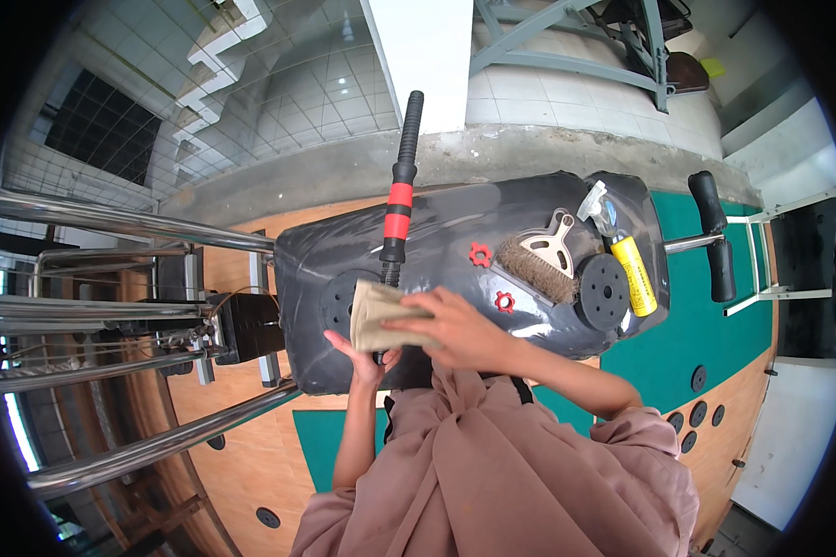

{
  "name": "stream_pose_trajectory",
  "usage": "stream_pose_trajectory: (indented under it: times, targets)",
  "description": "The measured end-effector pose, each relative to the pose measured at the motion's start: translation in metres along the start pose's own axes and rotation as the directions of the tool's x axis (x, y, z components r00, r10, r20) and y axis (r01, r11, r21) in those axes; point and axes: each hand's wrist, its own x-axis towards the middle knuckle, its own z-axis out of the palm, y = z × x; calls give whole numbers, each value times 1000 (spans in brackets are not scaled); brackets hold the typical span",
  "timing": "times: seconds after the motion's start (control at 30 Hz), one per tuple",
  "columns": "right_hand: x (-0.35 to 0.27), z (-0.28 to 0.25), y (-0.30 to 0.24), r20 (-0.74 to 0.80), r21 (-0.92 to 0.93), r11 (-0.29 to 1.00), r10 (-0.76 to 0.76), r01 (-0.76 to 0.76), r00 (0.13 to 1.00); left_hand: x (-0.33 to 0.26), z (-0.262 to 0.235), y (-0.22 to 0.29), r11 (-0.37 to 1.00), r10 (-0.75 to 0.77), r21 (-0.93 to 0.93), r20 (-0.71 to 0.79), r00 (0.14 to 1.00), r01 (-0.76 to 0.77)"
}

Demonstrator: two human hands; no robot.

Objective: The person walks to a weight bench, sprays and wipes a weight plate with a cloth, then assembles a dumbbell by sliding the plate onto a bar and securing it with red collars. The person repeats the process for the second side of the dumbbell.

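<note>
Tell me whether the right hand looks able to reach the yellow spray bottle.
Probably yes: the right hand would first have to leave the beige cloth, but the black disc between the hand and the yellow spray bottle looks low enough to pass over.

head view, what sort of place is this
Likely a gym or exercise room, judging by the black padded bench, the round black weight plates and the chrome machine rails.
</note>
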Motion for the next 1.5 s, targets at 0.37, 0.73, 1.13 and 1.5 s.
stream_pose_trajectory:
  times: [0.37,0.73,1.13,1.5]
  targets:
    - [13,-31,-11,-69,-90,996,-10,4,998,6,15,17,997,81,-8,215,973,-81]
    - [33,-124,34,-487,-403,888,-3,-221,873,-18,33,47,992,70,70,382,921,-104]
    - [30,-93,19,-302,-386,909,37,-158,953,-13,13,53,325,404,840,292,867,-434]
    - [26,-42,-13,-67,-233,964,114,-127,991,-13,-3,46,25,598,939,261,758,-343]
